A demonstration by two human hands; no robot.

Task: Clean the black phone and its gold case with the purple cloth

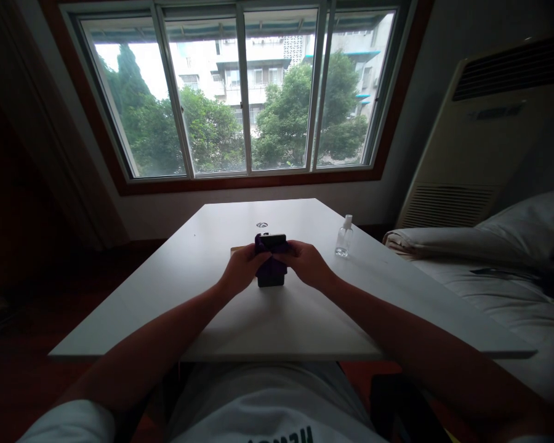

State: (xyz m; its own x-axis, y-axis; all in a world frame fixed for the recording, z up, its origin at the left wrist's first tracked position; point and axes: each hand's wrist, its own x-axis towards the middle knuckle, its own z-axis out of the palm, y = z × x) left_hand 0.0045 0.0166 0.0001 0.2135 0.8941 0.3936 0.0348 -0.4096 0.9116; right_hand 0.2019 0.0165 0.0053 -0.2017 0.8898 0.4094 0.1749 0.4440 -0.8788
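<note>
A dark phone-like slab (pixel 271 280) stands on its lower edge on the white table (pixel 268 320), with a purple cloth (pixel 273 263) draped over its upper part. My left hand (pixel 241 269) grips the slab and cloth from the left, fingers curled around them. My right hand (pixel 307 263) holds the same bundle from the right, fingers closed over the cloth. Both forearms reach in from the near edge of the table.
A small clear spray bottle (pixel 344 236) stands on the table to the right of my hands. A small round object (pixel 261 225) lies further back. A bed with white bedding (pixel 498 258) and a floor air conditioner (pixel 484 135) stand at the right; a wide window (pixel 240 92) is ahead.
</note>
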